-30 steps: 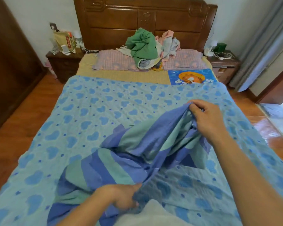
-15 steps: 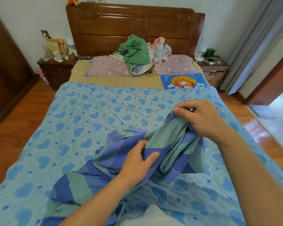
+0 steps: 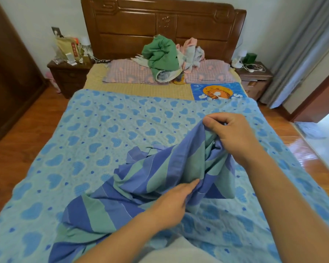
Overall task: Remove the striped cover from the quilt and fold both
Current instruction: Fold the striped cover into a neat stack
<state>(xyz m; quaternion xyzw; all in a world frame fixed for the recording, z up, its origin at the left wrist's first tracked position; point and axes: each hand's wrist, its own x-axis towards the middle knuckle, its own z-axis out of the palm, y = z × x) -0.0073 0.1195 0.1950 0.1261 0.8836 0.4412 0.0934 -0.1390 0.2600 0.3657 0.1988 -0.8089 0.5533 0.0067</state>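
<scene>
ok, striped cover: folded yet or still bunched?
Bunched, not folded. The striped cover lies crumpled on the spread heart-print quilt; right hand lifts one edge, left hand rests on it.

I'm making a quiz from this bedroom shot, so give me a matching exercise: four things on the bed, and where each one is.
1. striped cover
2. heart-print quilt
3. green bundle
4. cartoon cat cloth

A. heaped on the pillows by the headboard
B. spread flat over the bed
C. bunched in both hands
D. peeking out past the quilt's far right edge

Pairs: 1-C, 2-B, 3-A, 4-D
</scene>
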